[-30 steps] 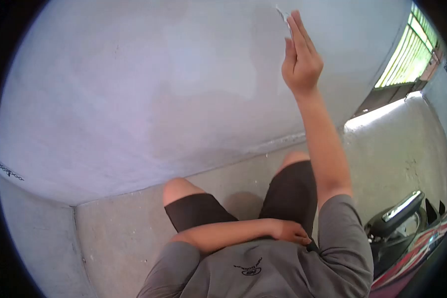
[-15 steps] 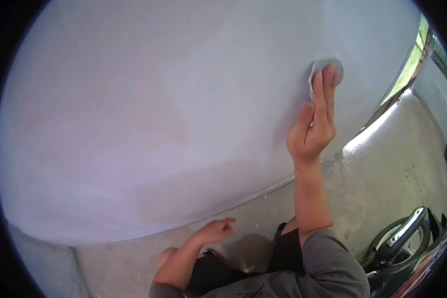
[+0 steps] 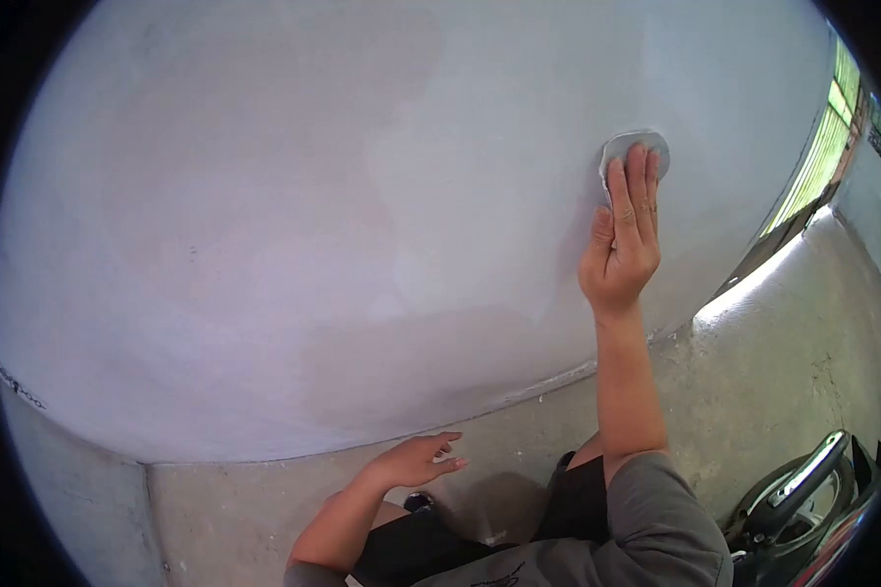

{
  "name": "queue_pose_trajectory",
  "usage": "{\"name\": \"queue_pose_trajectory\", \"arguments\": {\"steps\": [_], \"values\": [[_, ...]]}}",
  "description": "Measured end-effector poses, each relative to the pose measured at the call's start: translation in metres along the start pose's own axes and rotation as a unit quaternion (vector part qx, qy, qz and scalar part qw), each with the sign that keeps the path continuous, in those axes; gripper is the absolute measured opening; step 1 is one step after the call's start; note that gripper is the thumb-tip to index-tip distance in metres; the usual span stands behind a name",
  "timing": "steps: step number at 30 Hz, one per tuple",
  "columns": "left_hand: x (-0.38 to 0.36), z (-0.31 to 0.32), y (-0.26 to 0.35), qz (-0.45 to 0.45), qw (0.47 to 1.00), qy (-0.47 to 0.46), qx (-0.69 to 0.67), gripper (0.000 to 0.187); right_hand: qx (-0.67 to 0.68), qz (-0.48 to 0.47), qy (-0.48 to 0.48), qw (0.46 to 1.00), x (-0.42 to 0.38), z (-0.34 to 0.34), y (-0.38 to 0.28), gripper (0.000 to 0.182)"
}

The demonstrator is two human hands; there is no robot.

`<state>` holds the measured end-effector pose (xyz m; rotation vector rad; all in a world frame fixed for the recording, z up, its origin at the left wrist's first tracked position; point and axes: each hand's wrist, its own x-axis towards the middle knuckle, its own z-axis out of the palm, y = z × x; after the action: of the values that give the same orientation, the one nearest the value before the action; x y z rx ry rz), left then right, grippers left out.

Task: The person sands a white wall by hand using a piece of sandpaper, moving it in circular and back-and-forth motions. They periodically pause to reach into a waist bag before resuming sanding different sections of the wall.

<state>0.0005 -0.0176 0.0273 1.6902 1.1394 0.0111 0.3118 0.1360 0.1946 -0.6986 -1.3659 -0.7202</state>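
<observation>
The right hand (image 3: 621,254), fingers extended, presses a pad (image 3: 639,149) to the wall (image 3: 264,196), at its twelve o'clock. The left hand (image 3: 416,460), empty, fingers loosely spread, hangs at seven o'clock from the pad.

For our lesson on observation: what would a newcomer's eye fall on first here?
Probably the right hand, raised with fingers spread over a thin grey disc against the broad pale wall. Next, perhaps, the bright green slatted opening at the upper right, and the motorcycle wheel at the lower right.
</observation>
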Motion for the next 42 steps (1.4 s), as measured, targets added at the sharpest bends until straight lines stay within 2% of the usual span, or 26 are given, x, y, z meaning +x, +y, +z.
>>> {"name": "queue_pose_trajectory", "arguments": {"steps": [2,3,5,6,9,11,15,17,18,21,22,24,28,30,31,34,37,39,40,41,42], "values": [[-0.003,-0.009,-0.01,-0.032,0.992,-0.001,0.125,0.079,-0.012,-0.003,-0.017,1.0,-0.003,-0.009,0.005,0.035],[0.0,-0.012,-0.018,-0.026,0.992,0.001,0.125,0.079,-0.022,-0.005,-0.036,0.999,-0.004,-0.012,0.007,0.034],[0.016,-0.022,-0.037,-0.083,0.989,-0.049,0.112,0.081,-0.026,-0.025,-0.056,0.998,-0.018,-0.011,-0.008,0.033],[0.027,-0.024,-0.045,-0.075,0.99,-0.043,0.113,0.081,-0.026,-0.037,-0.079,0.996,-0.023,-0.008,-0.013,0.033],[0.045,-0.022,-0.055,-0.087,0.991,-0.048,0.086,0.08,-0.025,-0.062,-0.07,0.995,-0.026,0.002,-0.018,0.034],[0.045,-0.008,-0.034,-0.069,0.973,-0.022,0.22,0.077,-0.019,-0.045,-0.047,0.998,-0.004,0.004,-0.014,0.034],[0.039,0.03,0.001,-0.008,0.974,-0.015,0.228,0.075,-0.025,-0.017,-0.011,0.999,0.001,0.01,-0.021,0.034],[0.038,0.04,0.008,0.077,0.979,-0.038,0.185,0.075,-0.015,-0.029,-0.028,0.999,-0.01,0.017,-0.032,0.034],[0.041,0.042,0.007,0.077,0.979,-0.05,0.181,0.077,-0.013,-0.046,-0.035,0.998,-0.012,0.019,-0.037,0.034],[0.051,0.04,-0.005,0.018,0.971,-0.025,0.237,0.079,-0.017,-0.05,-0.046,0.998,0.001,0.011,-0.032,0.032],[0.053,0.036,-0.006,0.02,0.969,-0.035,0.242,0.079,-0.021,-0.022,-0.013,0.999,0.004,0.01,-0.022,0.032],[0.057,0.026,-0.006,-0.056,0.962,-0.011,0.266,0.08,-0.029,0.006,0.044,0.999,0.006,0.006,0.001,0.034],[0.058,0.021,-0.013,-0.037,0.97,0.019,0.24,0.08,-0.036,0.016,0.049,0.998,0.004,0.007,-0.015,0.036],[0.057,0.021,-0.01,-0.035,0.967,0.006,0.254,0.081,-0.009,-0.071,-0.074,0.995,0.0,0.005,-0.033,0.037],[0.057,0.023,-0.011,-0.033,0.966,0.007,0.256,0.081,-0.011,-0.072,-0.072,0.995,0.003,0.004,-0.028,0.037],[0.06,0.029,-0.01,-0.005,0.967,0.014,0.253,0.08,-0.02,0.023,0.028,0.999,0.016,0.0,0.003,0.039],[0.059,0.032,-0.008,-0.001,0.973,0.006,0.231,0.081,-0.037,0.037,0.05,0.997,0.016,0.003,0.004,0.039],[0.062,0.033,-0.017,-0.011,0.972,-0.001,0.236,0.082,-0.024,0.028,0.018,0.999,0.015,0.003,-0.013,0.039],[0.063,0.032,-0.02,-0.013,0.971,-0.002,0.238,0.082,-0.009,-0.008,-0.018,1.0,0.016,0.002,-0.017,0.038],[0.066,0.028,-0.02,-0.043,0.97,-0.003,0.241,0.083,0.005,-0.045,-0.053,0.998,0.018,0.001,-0.019,0.037],[0.07,0.027,-0.02,-0.072,0.968,-0.005,0.241,0.084,-0.005,-0.039,-0.042,0.998,0.026,0.0,-0.009,0.036]]}}
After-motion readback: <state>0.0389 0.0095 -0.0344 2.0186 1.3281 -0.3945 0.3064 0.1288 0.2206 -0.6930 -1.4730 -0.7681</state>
